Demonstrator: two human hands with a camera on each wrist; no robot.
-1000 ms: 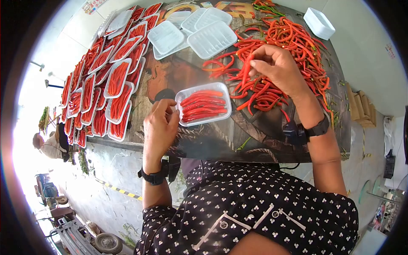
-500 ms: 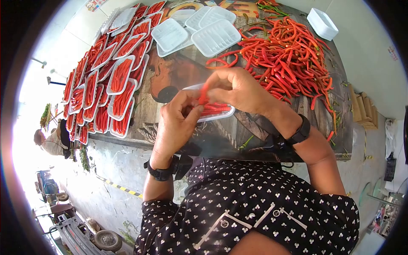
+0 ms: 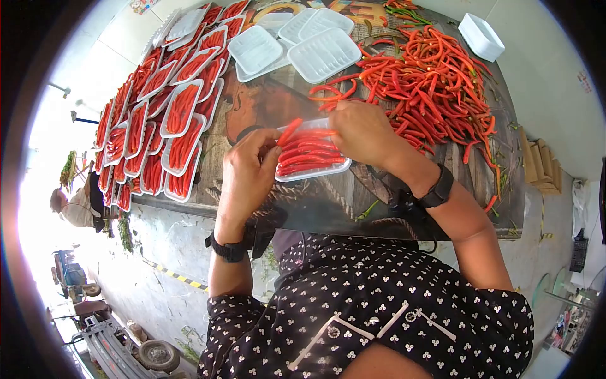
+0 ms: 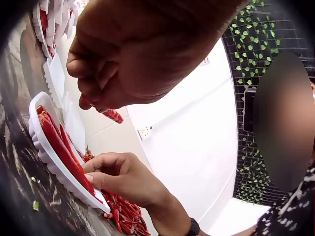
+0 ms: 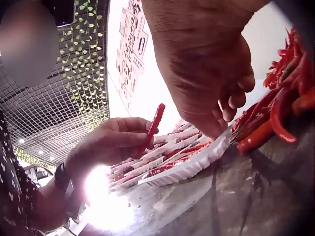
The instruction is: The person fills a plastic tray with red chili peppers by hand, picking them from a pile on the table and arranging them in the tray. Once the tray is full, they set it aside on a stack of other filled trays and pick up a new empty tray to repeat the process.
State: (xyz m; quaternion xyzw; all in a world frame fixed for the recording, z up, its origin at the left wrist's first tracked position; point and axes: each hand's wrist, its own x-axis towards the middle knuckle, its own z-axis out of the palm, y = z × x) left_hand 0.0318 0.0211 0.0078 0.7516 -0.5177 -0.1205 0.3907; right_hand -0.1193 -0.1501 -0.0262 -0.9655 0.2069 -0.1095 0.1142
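A white foam tray (image 3: 319,174) with a row of red chili peppers (image 3: 309,155) lies on the table in front of the person. At its left end the left hand (image 3: 247,169) pinches one red chili pepper (image 3: 290,131) between thumb and fingers, its end pointing up over the tray. The right hand (image 3: 367,134) is at the tray's far right corner, fingers curled. In the left wrist view, thumb and index finger of the right hand (image 4: 125,178) pinch at a chili pepper (image 4: 64,147) lying in the tray. The right wrist view shows that hand's fingertips right at the tray rim (image 5: 197,164).
Filled chili trays (image 3: 183,114) are stacked along the left side of the table. Empty trays (image 3: 325,55) lie at the back, with a stack of white trays (image 3: 481,38) at the back right. A big heap of loose chilies (image 3: 429,82) covers the right side.
The right hand brought a chili pepper from the heap to the left hand over the tray, then moved to the tray's right end. The left hand, earlier at the tray rim, now holds a chili pepper.
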